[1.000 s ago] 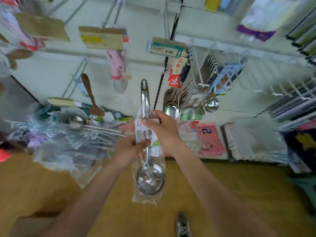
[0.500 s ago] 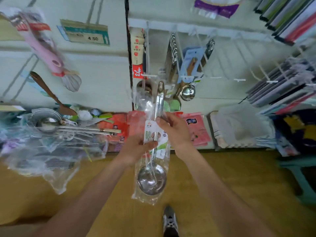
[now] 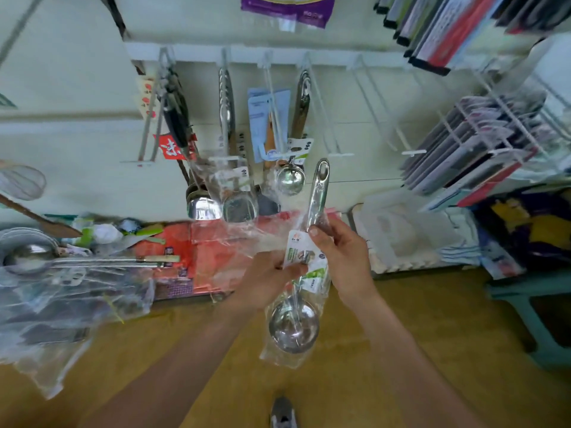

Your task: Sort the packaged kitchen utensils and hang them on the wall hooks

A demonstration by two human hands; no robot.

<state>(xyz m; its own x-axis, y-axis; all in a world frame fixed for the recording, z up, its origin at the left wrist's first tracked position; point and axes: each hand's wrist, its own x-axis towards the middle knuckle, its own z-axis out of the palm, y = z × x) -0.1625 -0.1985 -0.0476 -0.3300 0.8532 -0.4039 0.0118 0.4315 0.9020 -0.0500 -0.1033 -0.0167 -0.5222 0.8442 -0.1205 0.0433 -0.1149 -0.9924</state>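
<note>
A steel ladle [image 3: 293, 327] in a clear plastic sleeve with a white and green label hangs bowl-down in front of me, its handle end pointing up and slightly right. My left hand [image 3: 267, 281] pinches the label at the middle of the package. My right hand [image 3: 344, 261] grips the handle just above the label. Straight ahead, white wall hooks [image 3: 327, 112] carry packaged spatulas [image 3: 238, 199] and a small hanging ladle [image 3: 290, 179]. Two hooks to the right of them [image 3: 380, 109] are bare.
A heap of bagged utensils with a long steel spoon [image 3: 92, 262] lies on red packets at the left. Flat packaged goods [image 3: 482, 143] hang on racks at the right. A teal stool [image 3: 531, 307] stands low right, my shoe [image 3: 282, 412] on the wooden floor.
My view has swung right, so the hooks with spatulas are now straight ahead. Both hands keep the same hold on the ladle, whose handle now tilts right.
</note>
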